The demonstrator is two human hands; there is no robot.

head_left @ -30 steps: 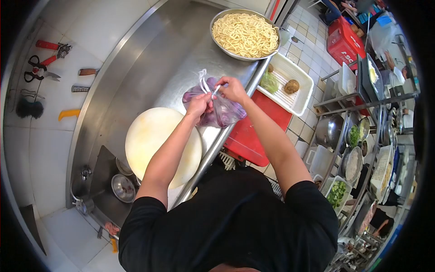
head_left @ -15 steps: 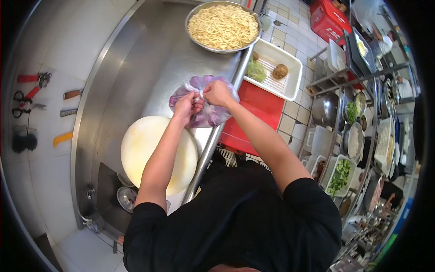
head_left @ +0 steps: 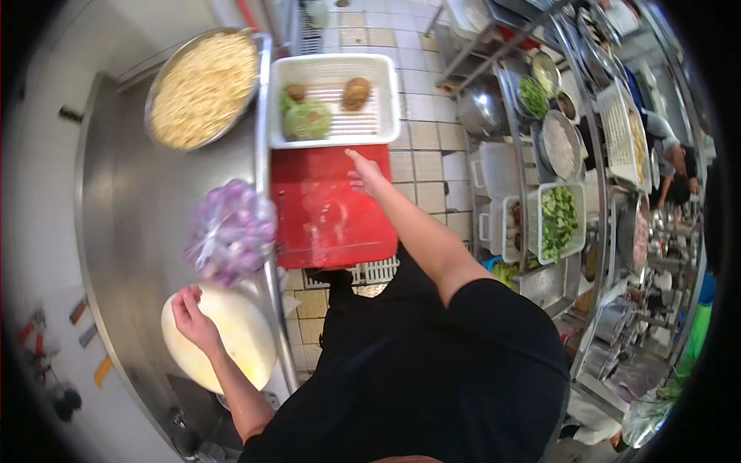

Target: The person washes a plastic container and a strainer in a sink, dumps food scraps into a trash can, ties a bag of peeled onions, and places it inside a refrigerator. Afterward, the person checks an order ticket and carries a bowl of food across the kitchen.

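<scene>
A clear plastic bag of purple roundish pieces [head_left: 230, 230], perhaps onions, lies on the steel counter. My left hand [head_left: 193, 318] hovers over the thick round white cutting board [head_left: 231, 347], just below the bag. Its fingers are loosely bent, with nothing visible in them. Out to the right, my right hand [head_left: 368, 176] reaches over a red flat-topped surface [head_left: 328, 208], fingers apart and nothing held. Just beyond it stands a white perforated basket [head_left: 390, 100] with a green bagged item [head_left: 307, 119] and a brown round item [head_left: 356, 94].
A large metal bowl of noodles [head_left: 204, 89] sits at the counter's far end. Along the right runs a metal rack with trays, including chopped green vegetables [head_left: 559, 224]. Tools, one with a yellow handle [head_left: 103, 372], hang on the left wall. People are partly visible at far right.
Both hands have let go of the bag's gathered top. My left hand has drawn back over the board, my right has swung over the red surface. The view has turned rightward.
</scene>
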